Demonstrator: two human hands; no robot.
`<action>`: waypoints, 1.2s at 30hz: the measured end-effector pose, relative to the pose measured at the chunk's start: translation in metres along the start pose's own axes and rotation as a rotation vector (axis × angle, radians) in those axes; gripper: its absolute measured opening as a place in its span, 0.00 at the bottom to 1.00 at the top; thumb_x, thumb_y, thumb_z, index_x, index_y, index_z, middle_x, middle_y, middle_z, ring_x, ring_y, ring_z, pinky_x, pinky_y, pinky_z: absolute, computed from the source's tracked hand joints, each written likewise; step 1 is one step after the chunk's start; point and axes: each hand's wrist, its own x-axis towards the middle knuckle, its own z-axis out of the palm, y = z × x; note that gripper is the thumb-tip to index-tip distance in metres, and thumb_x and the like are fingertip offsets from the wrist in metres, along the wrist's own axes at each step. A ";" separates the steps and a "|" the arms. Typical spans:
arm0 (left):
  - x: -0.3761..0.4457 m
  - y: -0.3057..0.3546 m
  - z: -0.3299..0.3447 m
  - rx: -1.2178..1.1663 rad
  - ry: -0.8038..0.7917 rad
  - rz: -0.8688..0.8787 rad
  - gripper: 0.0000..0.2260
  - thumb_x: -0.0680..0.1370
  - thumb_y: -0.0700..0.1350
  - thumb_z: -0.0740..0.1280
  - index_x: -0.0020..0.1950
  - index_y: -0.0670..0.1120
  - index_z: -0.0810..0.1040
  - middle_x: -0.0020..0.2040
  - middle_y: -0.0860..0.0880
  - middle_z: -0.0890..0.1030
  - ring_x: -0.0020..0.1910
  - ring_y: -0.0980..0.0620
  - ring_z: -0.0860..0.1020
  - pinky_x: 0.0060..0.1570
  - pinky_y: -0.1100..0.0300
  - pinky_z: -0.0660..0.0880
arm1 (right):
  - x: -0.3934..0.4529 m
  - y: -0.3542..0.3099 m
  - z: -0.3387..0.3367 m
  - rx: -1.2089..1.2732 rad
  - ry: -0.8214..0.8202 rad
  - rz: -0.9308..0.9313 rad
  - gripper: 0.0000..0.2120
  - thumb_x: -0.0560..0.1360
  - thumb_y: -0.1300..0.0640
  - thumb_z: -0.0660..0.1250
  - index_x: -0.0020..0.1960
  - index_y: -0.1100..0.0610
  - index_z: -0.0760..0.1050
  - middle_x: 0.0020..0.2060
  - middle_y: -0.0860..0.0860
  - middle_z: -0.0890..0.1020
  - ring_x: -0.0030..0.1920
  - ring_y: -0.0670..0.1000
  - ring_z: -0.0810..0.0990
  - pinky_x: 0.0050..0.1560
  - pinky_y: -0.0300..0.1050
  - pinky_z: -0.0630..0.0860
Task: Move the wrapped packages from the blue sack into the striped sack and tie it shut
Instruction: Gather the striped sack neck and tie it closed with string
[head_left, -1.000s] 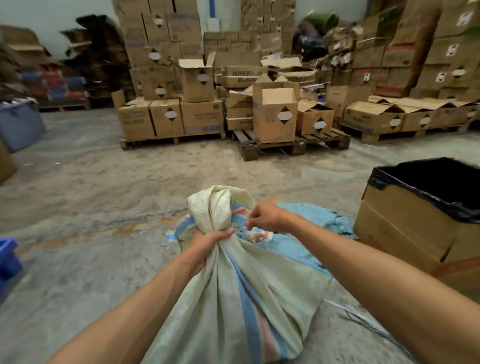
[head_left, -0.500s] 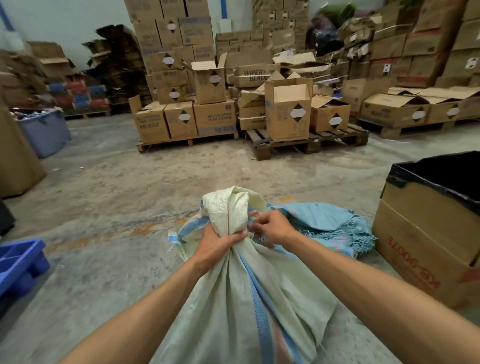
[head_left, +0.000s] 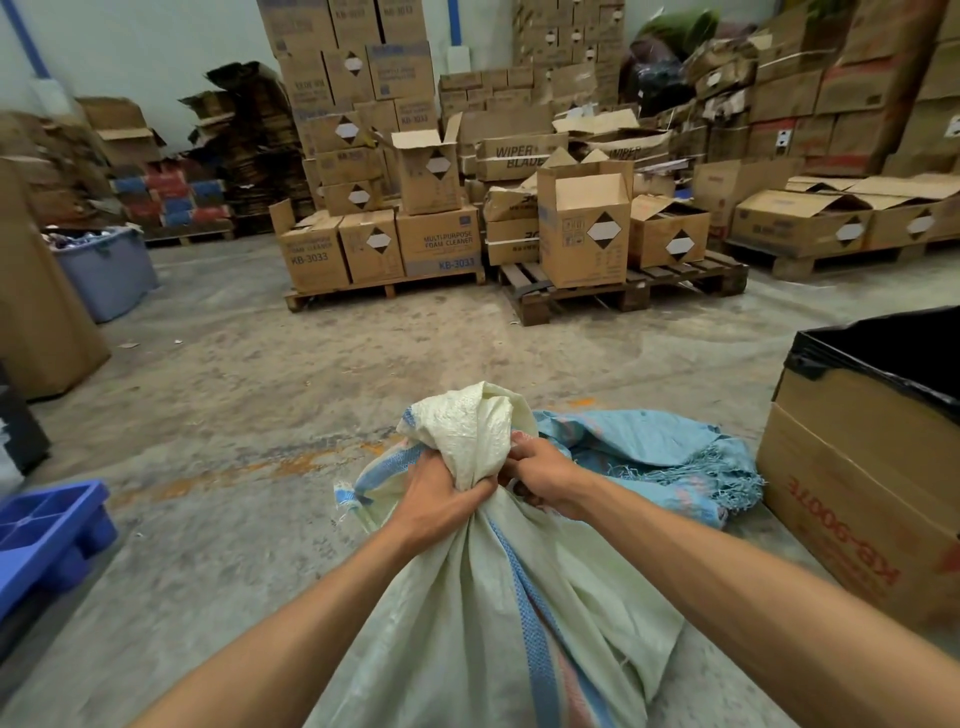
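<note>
Striped sack (head_left: 467, 623) upright on concrete floor (head_left: 234, 415), neck bunched; left hand (head_left: 441, 499) clenched around neck, right hand (head_left: 545, 480) gripping gathered fabric beside it. Blue sack (head_left: 649, 457) crumpled flat just behind, near lined carton (head_left: 857, 493).

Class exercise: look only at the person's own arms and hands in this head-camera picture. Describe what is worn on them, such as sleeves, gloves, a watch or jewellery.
Both forearms are bare right to the bottom edge of the picture; no sleeve shows. The left hand and the right hand are ungloved. No watch, bracelet or ring is visible on either wrist or on the fingers that show.
</note>
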 end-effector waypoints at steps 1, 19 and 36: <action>0.001 0.000 -0.001 0.110 0.003 -0.010 0.25 0.70 0.62 0.66 0.64 0.55 0.74 0.61 0.54 0.75 0.64 0.51 0.70 0.66 0.50 0.67 | 0.000 0.000 0.000 0.010 -0.014 0.020 0.11 0.81 0.65 0.60 0.45 0.60 0.80 0.29 0.48 0.75 0.24 0.45 0.66 0.23 0.39 0.60; 0.020 -0.003 -0.030 0.997 -0.327 0.249 0.54 0.63 0.82 0.38 0.74 0.47 0.65 0.70 0.44 0.73 0.66 0.44 0.73 0.58 0.52 0.72 | -0.006 -0.004 -0.011 -0.159 -0.112 0.094 0.11 0.72 0.51 0.70 0.44 0.59 0.76 0.40 0.55 0.73 0.30 0.46 0.65 0.29 0.40 0.61; 0.026 0.000 -0.046 0.675 -0.509 0.177 0.26 0.77 0.66 0.61 0.55 0.45 0.77 0.53 0.44 0.81 0.51 0.43 0.79 0.47 0.55 0.73 | 0.004 0.003 0.009 0.151 -0.144 0.040 0.29 0.65 0.38 0.77 0.62 0.50 0.79 0.53 0.44 0.85 0.53 0.42 0.83 0.46 0.33 0.75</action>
